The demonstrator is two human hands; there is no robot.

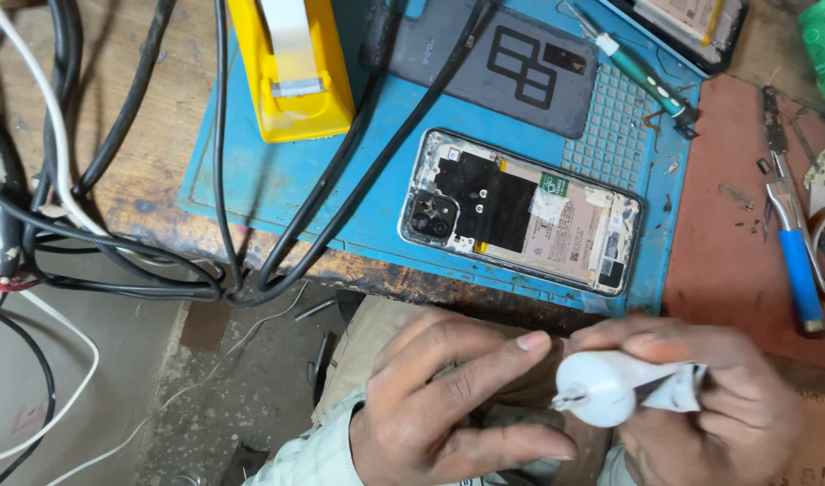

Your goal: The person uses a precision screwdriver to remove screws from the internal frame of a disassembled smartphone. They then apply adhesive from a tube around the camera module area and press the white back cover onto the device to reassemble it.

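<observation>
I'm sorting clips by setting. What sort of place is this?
Most likely a phone repair bench. An opened smartphone with exposed battery lies on a blue silicone work mat, beside its detached grey back cover, a teal-handled precision screwdriver and blue-handled tweezers.

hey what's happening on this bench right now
A person is at a phone repair bench. The right hand holds a small white tube with a crumpled end, and the left hand is at its cap end, below the bench edge. On the blue work mat lies an opened phone with its back off and the insides showing. The grey back cover sits behind it, beside a yellow tape dispenser. Black cables run across the mat.
</observation>
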